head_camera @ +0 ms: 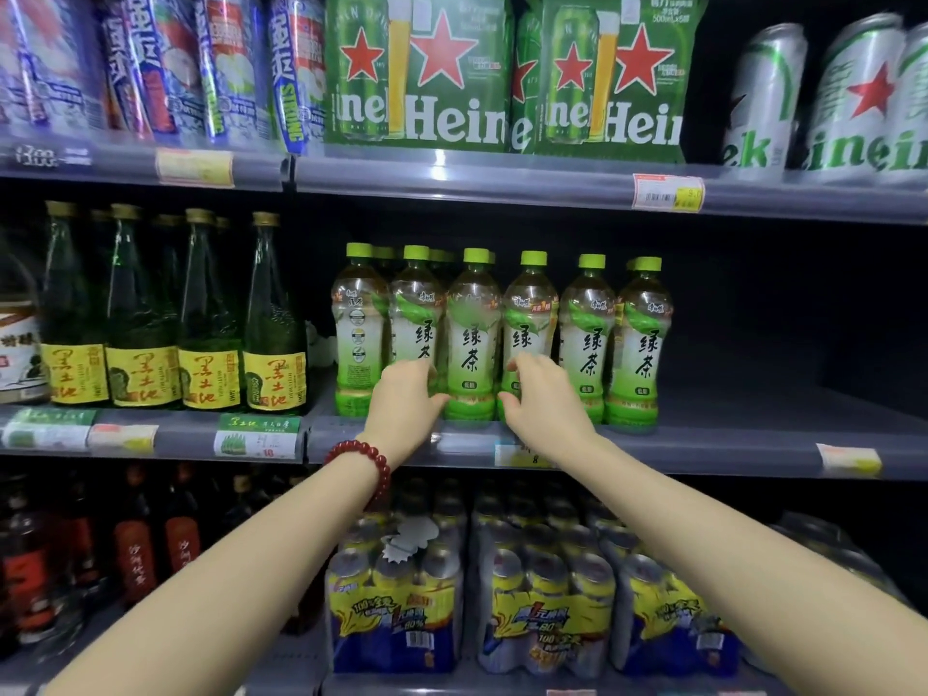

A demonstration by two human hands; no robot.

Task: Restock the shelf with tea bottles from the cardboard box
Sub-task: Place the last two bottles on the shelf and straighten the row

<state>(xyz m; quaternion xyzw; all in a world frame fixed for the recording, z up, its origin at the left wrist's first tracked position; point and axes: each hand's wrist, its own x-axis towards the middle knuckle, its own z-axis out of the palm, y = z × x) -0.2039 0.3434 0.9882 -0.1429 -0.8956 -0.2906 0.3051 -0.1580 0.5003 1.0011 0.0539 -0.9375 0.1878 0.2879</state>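
Several green tea bottles with green caps stand in a row at the front of the middle shelf (703,442), with more bottles behind them. My left hand (404,404), with a red bead bracelet on its wrist, wraps around the lower part of the second tea bottle from the left (416,313). My right hand (545,404) grips the lower part of the fourth tea bottle (530,313). Both bottles stand upright on the shelf. The cardboard box is out of view.
Dark green glass bottles with yellow labels (143,319) stand left of the tea row. Green Heineken packs (417,72) and cans sit on the shelf above. Shrink-wrapped can packs (396,595) fill the shelf below. Price tags line the shelf edges.
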